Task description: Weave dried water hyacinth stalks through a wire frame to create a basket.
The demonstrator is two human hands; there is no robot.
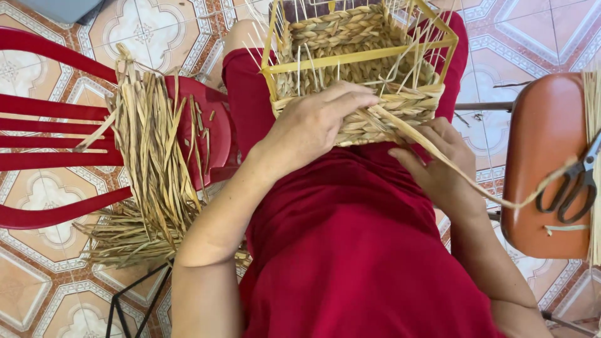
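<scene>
A half-woven straw basket (357, 75) on a yellow wire frame rests on my lap, over red clothing. My left hand (313, 122) lies on its near woven wall, fingers pressing the braid. Just below the basket's near right corner, my right hand (441, 166) pinches a long dried straw strand (476, 184) that runs from the weave down to the right.
A red plastic chair (56, 134) at left carries a bundle of dried straw (153, 169) that spills toward the tiled floor (37, 288). At right, an orange stool (541, 163) holds black-handled scissors (573, 184) and more straw.
</scene>
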